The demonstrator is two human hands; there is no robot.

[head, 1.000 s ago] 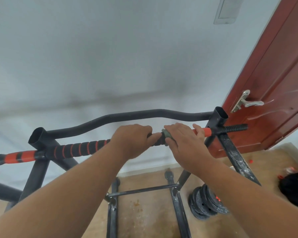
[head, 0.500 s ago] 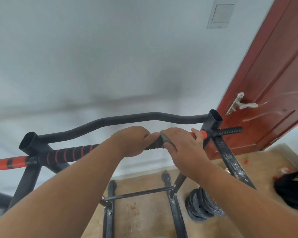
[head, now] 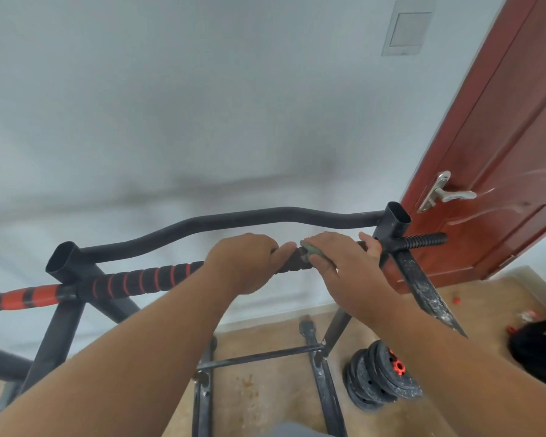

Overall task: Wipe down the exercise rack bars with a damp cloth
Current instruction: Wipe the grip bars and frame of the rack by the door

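1. The cloth [head: 309,252] is small and grey-green. It is wrapped on the padded bar [head: 145,280] of the rack, close to the bar's right end.
2. The right hand [head: 344,272] lies over the cloth. Its fingers curl over the top and its thumb tucks under, so it grips the cloth against the bar.
3. The left hand [head: 243,260] is just beside it. It is wrapped tight around the bar, and its thumb tip almost meets the cloth.
4. The padded bar is black with red rings. Past the rack's left post it turns mostly red.
5. Behind it, a bent black bar [head: 234,220] joins the two open-topped posts.
6. At the right post [head: 394,222], a ridged black peg [head: 423,240] sticks out to the right.
7. Down on the floor, a pile of black weight plates [head: 379,380] sits near the rack's right leg.
8. A red door [head: 501,152] with a silver handle [head: 445,193] stands on the right.
9. Something black [head: 539,351] lies on the floor at the right edge.
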